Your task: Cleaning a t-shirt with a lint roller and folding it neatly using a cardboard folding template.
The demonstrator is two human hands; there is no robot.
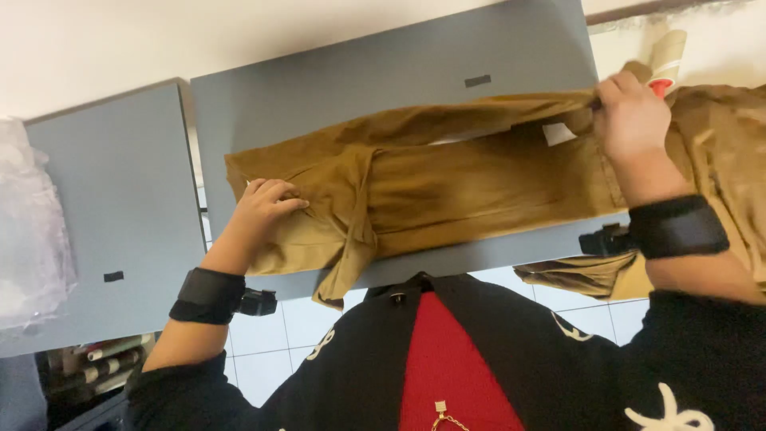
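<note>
Mustard-brown trousers [447, 179] spread lengthwise across the larger grey table [383, 72], folded into a long band, with one loose flap drooping over the near edge of that table. Left hand [259, 207] pressed onto the end of the trousers nearest the gap between the tables, fingers curled and pinching a fold of cloth. Right hand [630, 120] at the opposite end of the trousers, closed on the upper edge of the fabric and lifting it slightly off the table, just beside a small white label [558, 132] sewn inside. Black wrist straps [678, 227] on both forearms, each with a small dark device attached on the side toward the table's near edge. More brown cloth [718, 152] heaped past the right hand, beyond the table's end. Smaller grey table [104, 199] just beside the larger one, apart by a narrow gap, with crumpled clear plastic [32, 223] on its far side. White tiled floor [271, 335] below the near edge of the larger table.
</note>
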